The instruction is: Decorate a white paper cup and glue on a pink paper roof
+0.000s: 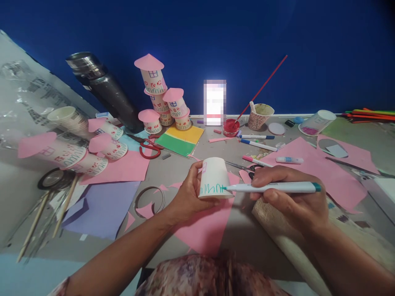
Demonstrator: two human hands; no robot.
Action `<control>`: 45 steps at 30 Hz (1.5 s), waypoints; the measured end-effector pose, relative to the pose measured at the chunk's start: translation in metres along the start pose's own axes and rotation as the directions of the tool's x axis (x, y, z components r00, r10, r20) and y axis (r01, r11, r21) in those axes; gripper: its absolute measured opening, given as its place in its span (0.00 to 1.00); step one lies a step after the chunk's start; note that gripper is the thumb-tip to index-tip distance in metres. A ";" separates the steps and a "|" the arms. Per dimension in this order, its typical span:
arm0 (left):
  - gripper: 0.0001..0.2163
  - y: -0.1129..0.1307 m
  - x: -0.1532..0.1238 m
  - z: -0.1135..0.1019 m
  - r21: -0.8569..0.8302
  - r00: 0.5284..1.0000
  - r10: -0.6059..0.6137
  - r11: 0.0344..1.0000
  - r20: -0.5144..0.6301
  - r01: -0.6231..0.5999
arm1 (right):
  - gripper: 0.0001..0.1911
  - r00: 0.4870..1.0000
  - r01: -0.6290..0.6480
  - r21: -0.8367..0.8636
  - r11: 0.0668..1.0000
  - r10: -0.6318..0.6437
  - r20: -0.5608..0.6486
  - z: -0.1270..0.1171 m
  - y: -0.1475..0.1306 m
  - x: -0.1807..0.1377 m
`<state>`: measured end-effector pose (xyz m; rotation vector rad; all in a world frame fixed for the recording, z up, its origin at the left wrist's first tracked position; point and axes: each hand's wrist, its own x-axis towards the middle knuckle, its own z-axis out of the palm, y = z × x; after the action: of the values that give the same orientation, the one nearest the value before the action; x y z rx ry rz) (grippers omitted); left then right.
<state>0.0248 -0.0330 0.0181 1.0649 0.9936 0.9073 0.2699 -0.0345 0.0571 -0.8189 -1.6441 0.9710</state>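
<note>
My left hand (191, 191) grips a white paper cup (214, 174), turned upside down, around its left side and below its rim. Green zigzag grass strokes run along the cup's lower edge, and a pink window outline shows on its left. Between the fingers of my right hand (291, 197) lies a green felt-tip marker (274, 188), held almost level. Its tip touches the cup at the right end of the green strokes. Beneath the cup is a pink paper sheet (206, 234).
Decorated cup towers with pink cone roofs (154, 78) stand at the back, beside a black flask (105, 90). Red-handled scissors (149, 150), a tape roll (135, 205), a red paint pot (231, 128), and loose markers (259, 144) lie around. Pink paper (324, 176) covers the right side.
</note>
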 end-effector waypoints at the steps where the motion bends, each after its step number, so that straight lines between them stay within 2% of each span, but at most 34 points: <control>1: 0.43 0.001 0.000 0.000 0.006 1.000 -0.004 1.000 -0.009 0.004 | 0.04 1.000 -0.007 0.019 1.000 0.007 0.013 0.000 0.000 0.000; 5: 0.45 0.003 -0.001 0.001 0.006 0.999 -0.034 0.999 -0.018 0.034 | 0.05 0.999 -0.041 -0.021 0.999 0.041 -0.032 -0.002 0.002 -0.003; 10: 0.47 0.002 -0.002 0.000 -0.007 0.999 -0.043 0.999 -0.027 0.043 | 0.06 0.998 -0.060 0.029 0.998 0.059 0.014 -0.003 0.005 -0.006; 14: 0.45 0.004 -0.003 0.000 -0.011 0.999 -0.042 0.999 -0.018 0.042 | 0.06 0.995 -0.082 -0.037 0.996 0.080 -0.065 -0.003 0.007 -0.007; 18: 0.46 0.005 -0.004 0.002 -0.047 0.998 -0.069 0.997 -0.010 0.069 | 0.07 0.999 -0.049 0.031 0.998 0.049 0.007 -0.004 0.007 -0.005; 23: 0.46 0.003 -0.004 0.001 -0.077 0.996 -0.071 0.995 -0.051 0.067 | 0.08 0.992 -0.120 0.016 0.993 0.121 -0.042 -0.004 0.006 -0.005; 26: 0.46 0.003 -0.005 0.000 -0.148 0.995 -0.099 0.984 -0.007 0.096 | 0.10 0.991 -0.131 0.103 0.986 0.133 -0.006 -0.002 0.005 -0.005; 28: 0.47 0.003 -0.005 0.000 -0.182 0.994 -0.109 0.977 0.026 0.112 | 0.10 0.990 -0.124 0.131 0.984 0.132 -0.051 0.000 0.006 -0.004; 31: 0.47 0.004 -0.005 0.002 -0.225 0.992 -0.110 0.967 0.058 0.121 | 0.10 0.982 -0.115 0.014 0.993 0.116 -0.148 0.005 0.010 -0.001; 32: 0.47 0.004 -0.006 0.003 -0.239 0.992 -0.108 0.963 0.067 0.121 | 0.14 0.984 -0.114 -0.049 0.992 0.107 -0.142 0.006 0.013 0.001; 35: 0.45 0.002 -0.008 0.007 -0.285 0.989 -0.099 0.950 0.106 0.126 | 0.40 0.996 -0.089 -0.215 0.973 0.092 0.005 0.011 0.019 0.005; 37: 0.45 -0.001 -0.009 0.009 -0.265 0.990 -0.099 0.957 0.096 0.121 | 0.48 0.990 -0.057 -0.295 0.954 0.091 0.104 0.013 0.021 0.006; 41: 0.46 -0.004 -0.007 0.007 -0.148 0.992 -0.092 0.984 0.087 0.104 | 0.44 0.983 -0.007 -0.411 0.911 0.082 0.166 0.013 0.020 0.007; 45: 0.49 -0.001 -0.001 -0.004 -0.119 0.990 0.095 0.989 0.101 -0.083 | 0.42 0.975 0.100 -0.504 0.858 0.016 0.221 0.008 0.022 0.007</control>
<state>0.0205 -0.0326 0.0167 1.0558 0.8017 0.9590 0.2615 -0.0199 0.0391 -1.0490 -2.1527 0.6024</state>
